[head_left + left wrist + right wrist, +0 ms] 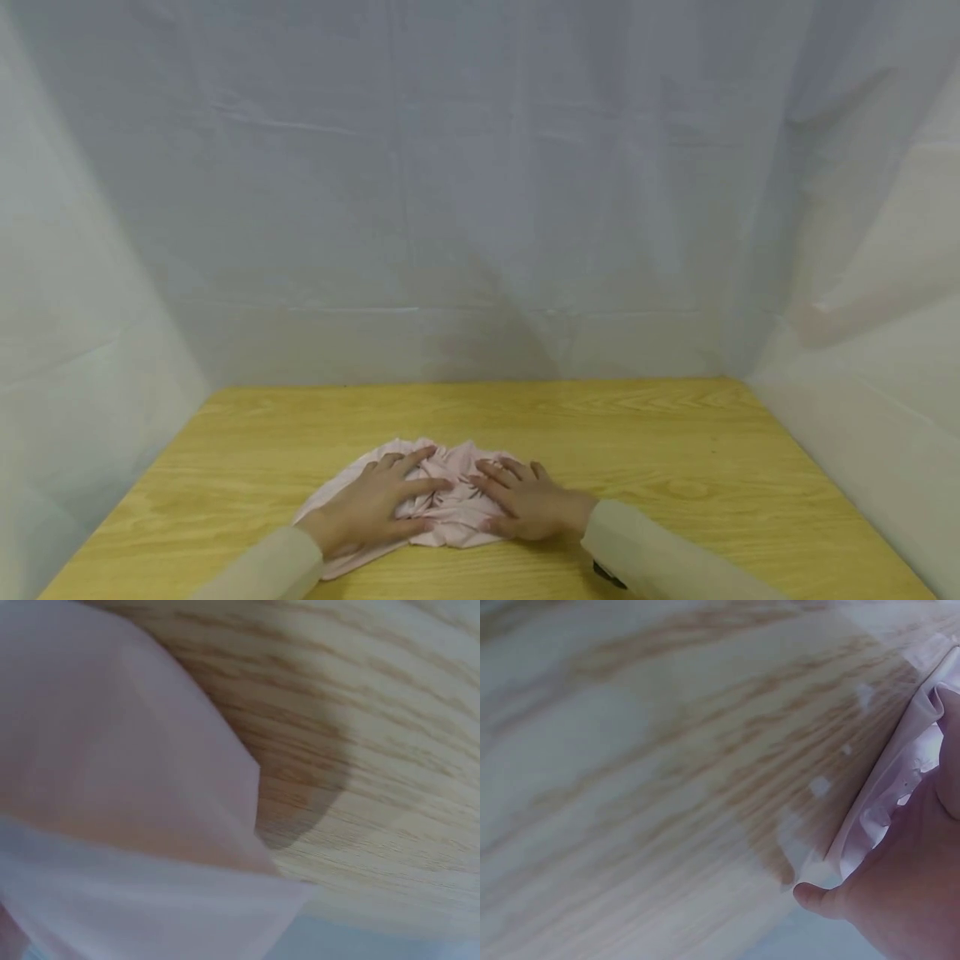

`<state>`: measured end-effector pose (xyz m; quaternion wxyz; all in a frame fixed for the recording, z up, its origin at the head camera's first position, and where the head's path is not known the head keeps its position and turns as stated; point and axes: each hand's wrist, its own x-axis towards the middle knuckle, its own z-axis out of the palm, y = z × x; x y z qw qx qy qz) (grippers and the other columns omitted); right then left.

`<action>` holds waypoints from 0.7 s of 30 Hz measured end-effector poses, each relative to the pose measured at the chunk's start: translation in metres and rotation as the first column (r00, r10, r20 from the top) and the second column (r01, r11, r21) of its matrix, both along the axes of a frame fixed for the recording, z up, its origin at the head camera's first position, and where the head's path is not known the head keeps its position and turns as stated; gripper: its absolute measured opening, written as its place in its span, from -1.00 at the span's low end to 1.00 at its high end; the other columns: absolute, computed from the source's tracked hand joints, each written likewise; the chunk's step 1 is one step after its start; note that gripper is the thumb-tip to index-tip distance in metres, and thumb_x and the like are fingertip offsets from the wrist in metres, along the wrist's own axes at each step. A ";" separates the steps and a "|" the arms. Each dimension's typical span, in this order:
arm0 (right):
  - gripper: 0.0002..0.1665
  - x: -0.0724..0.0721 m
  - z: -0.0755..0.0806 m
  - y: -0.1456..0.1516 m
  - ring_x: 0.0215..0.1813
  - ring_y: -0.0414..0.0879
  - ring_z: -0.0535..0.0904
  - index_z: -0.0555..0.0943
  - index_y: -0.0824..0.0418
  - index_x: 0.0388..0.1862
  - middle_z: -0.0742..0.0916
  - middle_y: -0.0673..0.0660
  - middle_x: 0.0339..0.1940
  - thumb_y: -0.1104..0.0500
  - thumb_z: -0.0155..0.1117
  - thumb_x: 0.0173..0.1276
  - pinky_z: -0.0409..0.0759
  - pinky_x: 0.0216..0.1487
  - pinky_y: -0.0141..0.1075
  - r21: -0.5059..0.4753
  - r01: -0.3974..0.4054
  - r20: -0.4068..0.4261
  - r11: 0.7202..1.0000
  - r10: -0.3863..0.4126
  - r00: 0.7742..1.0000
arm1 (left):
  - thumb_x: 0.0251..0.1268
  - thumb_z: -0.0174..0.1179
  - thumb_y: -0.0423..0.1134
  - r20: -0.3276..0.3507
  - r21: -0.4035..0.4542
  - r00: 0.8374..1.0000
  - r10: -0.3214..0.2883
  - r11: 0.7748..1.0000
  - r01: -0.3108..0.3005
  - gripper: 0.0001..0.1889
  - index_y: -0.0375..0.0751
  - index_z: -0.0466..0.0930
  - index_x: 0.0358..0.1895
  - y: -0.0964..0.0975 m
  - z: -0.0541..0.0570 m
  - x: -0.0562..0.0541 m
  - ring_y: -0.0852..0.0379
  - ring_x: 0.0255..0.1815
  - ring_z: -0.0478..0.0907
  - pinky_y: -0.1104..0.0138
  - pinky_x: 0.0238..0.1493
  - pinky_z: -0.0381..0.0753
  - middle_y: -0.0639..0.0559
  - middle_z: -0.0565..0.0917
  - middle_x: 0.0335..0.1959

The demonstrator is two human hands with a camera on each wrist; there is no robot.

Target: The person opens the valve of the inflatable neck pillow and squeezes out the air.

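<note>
A crumpled pale pink cloth [457, 462] lies near the front of the wooden table, its kind hidden by the folds. My left hand [375, 500] rests on its left part with the fingers spread. On its right part lies my right hand [528, 500], fingers reaching inward across the creases. Smooth folds of the pink cloth [135, 750] fill much of the left wrist view. In the right wrist view, the right hand [907, 885] sits against the bunched cloth [881, 787].
The yellow wood-grain table [637, 450] extends behind and to both sides of the cloth. Pale sheeting [465, 208] hangs at the back and along the left and right sides. A dark band [609, 575] shows below the right sleeve [652, 550].
</note>
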<state>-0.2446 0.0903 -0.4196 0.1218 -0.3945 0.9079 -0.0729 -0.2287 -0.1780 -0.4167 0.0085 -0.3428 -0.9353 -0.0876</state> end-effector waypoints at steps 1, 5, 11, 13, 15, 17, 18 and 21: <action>-0.24 0.000 0.001 0.000 0.48 0.12 -0.05 -0.04 -0.07 0.47 0.05 0.00 0.51 -0.25 -0.17 0.38 0.02 0.31 0.27 -0.002 0.002 0.003 1.000 -0.002 1.000 | 0.17 -0.06 0.32 0.001 0.001 1.000 -0.005 1.000 0.005 -0.45 0.42 0.25 0.27 0.000 0.000 0.000 -0.32 0.29 0.19 -0.33 0.12 0.18 -0.07 0.08 0.44; -0.23 0.001 0.002 0.000 0.48 0.12 -0.04 -0.04 -0.05 0.47 0.06 0.01 0.50 -0.24 -0.15 0.37 0.02 0.32 0.27 -0.005 0.005 0.006 1.000 -0.005 1.000 | 0.18 0.01 0.26 -0.006 0.031 0.998 -0.056 0.998 0.056 -0.44 0.35 0.28 0.28 -0.004 0.002 -0.001 -0.36 0.29 0.16 -0.30 0.14 0.19 -0.12 0.06 0.45; -0.21 0.002 0.001 -0.001 0.48 0.13 -0.05 -0.07 -0.05 0.47 0.04 0.02 0.51 -0.27 -0.15 0.37 0.03 0.31 0.27 0.012 -0.005 -0.007 1.000 0.005 1.000 | 0.16 0.07 0.23 -0.055 0.028 0.993 -0.106 0.994 0.108 -0.42 0.30 0.28 0.29 -0.010 0.001 -0.002 -0.33 0.28 0.20 -0.25 0.14 0.25 -0.12 0.08 0.44; -0.20 0.002 0.001 -0.001 0.48 0.13 -0.06 -0.07 -0.05 0.47 0.04 0.01 0.51 -0.28 -0.15 0.36 0.01 0.31 0.28 0.011 -0.007 0.001 1.000 0.007 1.000 | 0.16 0.05 0.25 -0.074 0.021 0.992 -0.101 0.994 0.103 -0.42 0.31 0.28 0.28 -0.010 0.000 -0.002 -0.31 0.26 0.23 -0.25 0.12 0.27 -0.12 0.13 0.42; -0.19 0.002 0.001 -0.001 0.48 0.13 -0.07 -0.07 -0.05 0.47 0.03 0.01 0.51 -0.28 -0.14 0.35 -0.02 0.32 0.29 0.007 -0.007 0.015 1.000 0.007 1.000 | 0.16 0.03 0.26 -0.101 0.019 0.990 -0.096 0.995 0.099 -0.43 0.31 0.30 0.27 -0.010 -0.002 -0.002 -0.30 0.23 0.27 -0.24 0.09 0.31 -0.13 0.20 0.38; -0.19 0.001 0.003 -0.002 0.48 0.16 -0.06 -0.06 -0.05 0.47 0.04 0.03 0.51 -0.27 -0.12 0.35 -0.06 0.31 0.30 -0.001 -0.008 0.028 1.000 0.008 1.000 | 0.17 0.02 0.26 -0.123 0.018 0.988 -0.090 0.996 0.093 -0.45 0.30 0.32 0.25 -0.009 -0.002 -0.001 -0.28 0.21 0.31 -0.22 0.06 0.34 -0.13 0.26 0.35; -0.19 0.000 0.003 -0.002 0.47 0.16 -0.06 -0.05 -0.05 0.47 0.04 0.03 0.51 -0.27 -0.11 0.34 -0.08 0.32 0.31 -0.004 -0.005 0.030 1.000 0.005 1.000 | 0.18 0.01 0.26 -0.129 0.018 0.988 -0.087 0.996 0.090 -0.46 0.30 0.33 0.25 -0.009 -0.002 -0.001 -0.27 0.20 0.32 -0.21 0.06 0.35 -0.13 0.27 0.34; -0.18 -0.003 0.006 -0.003 0.46 0.19 -0.01 0.00 -0.03 0.46 0.09 0.06 0.50 -0.27 -0.06 0.32 -0.11 0.32 0.31 -0.008 -0.004 0.016 1.000 0.004 1.000 | 0.19 0.00 0.26 -0.121 0.017 0.990 -0.075 0.997 0.077 -0.46 0.31 0.33 0.25 -0.008 0.000 -0.001 -0.26 0.20 0.31 -0.21 0.06 0.34 -0.13 0.27 0.34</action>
